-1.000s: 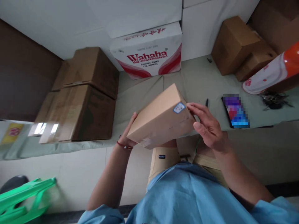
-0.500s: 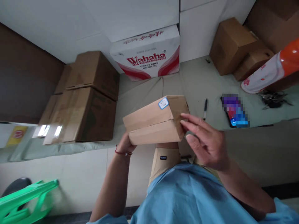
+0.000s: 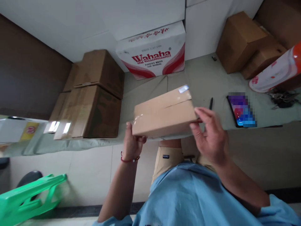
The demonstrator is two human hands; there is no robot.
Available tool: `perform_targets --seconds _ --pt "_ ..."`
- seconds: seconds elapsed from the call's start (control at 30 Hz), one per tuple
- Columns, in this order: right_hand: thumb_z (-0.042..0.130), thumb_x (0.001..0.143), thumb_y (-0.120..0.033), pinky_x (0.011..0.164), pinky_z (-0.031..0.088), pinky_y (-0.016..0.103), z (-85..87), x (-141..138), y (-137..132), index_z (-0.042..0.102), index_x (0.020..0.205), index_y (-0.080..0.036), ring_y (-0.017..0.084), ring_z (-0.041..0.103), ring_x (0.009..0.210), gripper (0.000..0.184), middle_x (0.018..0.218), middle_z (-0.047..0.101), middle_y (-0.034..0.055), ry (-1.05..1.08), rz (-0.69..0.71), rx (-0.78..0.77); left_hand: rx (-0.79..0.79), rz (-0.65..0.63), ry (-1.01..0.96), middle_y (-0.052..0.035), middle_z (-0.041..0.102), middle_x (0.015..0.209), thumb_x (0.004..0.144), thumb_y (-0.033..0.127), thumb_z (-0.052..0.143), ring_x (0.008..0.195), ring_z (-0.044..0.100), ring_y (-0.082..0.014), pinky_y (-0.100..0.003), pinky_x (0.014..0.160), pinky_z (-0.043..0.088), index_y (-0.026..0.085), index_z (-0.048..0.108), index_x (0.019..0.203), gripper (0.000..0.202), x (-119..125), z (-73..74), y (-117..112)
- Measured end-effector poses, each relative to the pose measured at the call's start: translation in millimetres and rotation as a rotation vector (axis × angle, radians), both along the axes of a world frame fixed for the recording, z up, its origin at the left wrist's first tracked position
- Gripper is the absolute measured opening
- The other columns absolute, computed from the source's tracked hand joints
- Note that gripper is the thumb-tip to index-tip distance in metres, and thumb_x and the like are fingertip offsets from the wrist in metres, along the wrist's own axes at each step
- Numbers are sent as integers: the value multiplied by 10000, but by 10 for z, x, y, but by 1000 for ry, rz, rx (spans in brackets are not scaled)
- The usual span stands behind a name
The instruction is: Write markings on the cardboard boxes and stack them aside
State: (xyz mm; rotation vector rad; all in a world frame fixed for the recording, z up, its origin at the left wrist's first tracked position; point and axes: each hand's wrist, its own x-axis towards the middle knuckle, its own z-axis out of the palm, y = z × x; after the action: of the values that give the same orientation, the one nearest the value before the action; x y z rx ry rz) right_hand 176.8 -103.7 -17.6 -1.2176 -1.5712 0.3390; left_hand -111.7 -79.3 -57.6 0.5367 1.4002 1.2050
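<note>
A small brown cardboard box (image 3: 164, 114), taped along its seam and bearing a small sticker at its far corner, is held in the air over the edge of a cloth-covered table (image 3: 195, 78). My left hand (image 3: 132, 143), with a red bracelet at the wrist, grips the box's left end from below. My right hand (image 3: 210, 135) presses its fingers against the box's right end.
On the table stand stacked brown boxes (image 3: 91, 94) at the left, a white and red Wahaha carton (image 3: 154, 51) at the back, more brown boxes (image 3: 244, 40) at the right. A pen (image 3: 211, 103), a phone (image 3: 241, 110), keys (image 3: 283, 97) and a red-white can (image 3: 277, 73) lie nearby. A green stool (image 3: 28, 199) is lower left.
The box has been turned between my hands: the stickered face has rolled away to the far side, and the box now lies flatter and slightly higher.
</note>
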Motion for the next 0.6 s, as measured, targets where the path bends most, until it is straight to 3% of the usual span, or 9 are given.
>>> perform_targets --seconds 0.07,0.13,0.3,0.47,0.6 --pt "641 1051 -354 1030 601 466 -29 116 45 673 1478 -325 276 687 1171 429 1351 678 115 103 -111 -107 33 -98 11 -75 708 687 816 938 580 471 558 -114 -205 342 302 148 787 876 819 125 170 -52" --pt "639 1047 -445 1032 594 456 -67 215 95 725 1419 -306 259 685 1110 406 1296 685 107 171 -201 -186 59 -180 42 -102 728 714 775 987 556 437 519 -99 -218 326 204 140 799 827 883 246 284 -94" --pt "663 1012 -542 1112 550 508 -247 387 213 790 1310 -321 267 693 1122 392 1184 728 76 304 -253 -277 114 -216 100 -153 822 899 749 983 589 380 413 -54 -247 344 120 149 858 887 887 422 339 -172" --pt "752 938 -527 1205 489 554 -442 466 276 787 1279 -315 293 681 1287 403 1325 761 60 566 -278 -358 239 -166 191 -137 838 893 878 853 566 377 357 -61 -265 354 227 173 878 1077 774 457 447 -424" --pt "780 885 -487 1190 508 527 -556 441 284 779 1251 -295 273 675 1327 413 1336 771 47 813 -239 -503 505 -270 365 -109 861 1081 978 636 636 403 502 -106 -304 449 487 281 860 1211 481 560 685 -701"
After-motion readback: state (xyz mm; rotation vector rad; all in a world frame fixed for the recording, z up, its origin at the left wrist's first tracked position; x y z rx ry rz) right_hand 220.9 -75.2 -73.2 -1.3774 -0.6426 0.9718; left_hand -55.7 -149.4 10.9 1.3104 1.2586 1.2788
